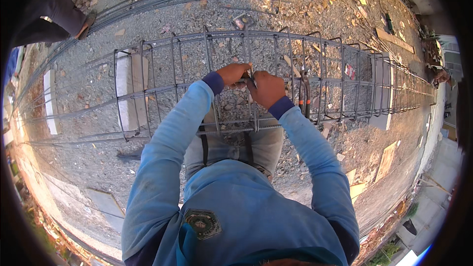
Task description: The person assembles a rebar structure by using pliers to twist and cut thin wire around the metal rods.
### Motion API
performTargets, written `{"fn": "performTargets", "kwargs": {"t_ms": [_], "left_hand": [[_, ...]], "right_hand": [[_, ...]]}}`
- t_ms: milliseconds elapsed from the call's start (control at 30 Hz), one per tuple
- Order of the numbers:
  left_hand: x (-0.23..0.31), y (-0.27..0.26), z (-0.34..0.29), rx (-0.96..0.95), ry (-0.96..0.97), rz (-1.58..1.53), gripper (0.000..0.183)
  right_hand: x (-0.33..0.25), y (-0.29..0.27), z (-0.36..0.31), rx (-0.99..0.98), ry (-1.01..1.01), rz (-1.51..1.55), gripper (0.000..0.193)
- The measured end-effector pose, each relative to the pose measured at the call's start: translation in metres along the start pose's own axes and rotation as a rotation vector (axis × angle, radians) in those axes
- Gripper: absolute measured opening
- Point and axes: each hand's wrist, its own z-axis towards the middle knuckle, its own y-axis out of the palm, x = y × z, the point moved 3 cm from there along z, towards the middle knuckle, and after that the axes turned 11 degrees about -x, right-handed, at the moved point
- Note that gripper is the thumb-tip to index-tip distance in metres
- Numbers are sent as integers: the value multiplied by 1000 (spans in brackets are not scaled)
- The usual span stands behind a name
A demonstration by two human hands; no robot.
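Note:
A long cage of steel reinforcing bars (300, 35), with square stirrups along it, lies crosswise in front of me. My left hand (234, 75) is closed at the cage's middle bar, its fingertips pinched beside one stirrup. Close against it, my right hand (268, 88) is also closed, thumb and fingers bent at the same crossing. Whatever sits between the fingers is too small and covered to make out. Just right of my right hand, pincers with orange bands on the handles (305, 91) hang upright on the cage bars.
Pale blocks support the cage at left (127, 93) and right (382, 91). Loose long bars (148, 4) lie across the gravel beyond. A person's leg (66, 12) shows at upper left; another person (437, 76) is at the cage's far right end. Boards (394, 40) lie around.

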Motion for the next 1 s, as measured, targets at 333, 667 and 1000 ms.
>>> {"fn": "performTargets", "kwargs": {"t_ms": [333,667,1000], "left_hand": [[1,4,-14,94,368,596,28],[-21,2,5,222,446,619,25],[-20,15,-2,314,489,638,28]], "right_hand": [[14,-15,-30,-49,149,144,15],[-37,-53,56,-436,-277,-297,15],[11,-24,-34,-270,242,374,25]]}}
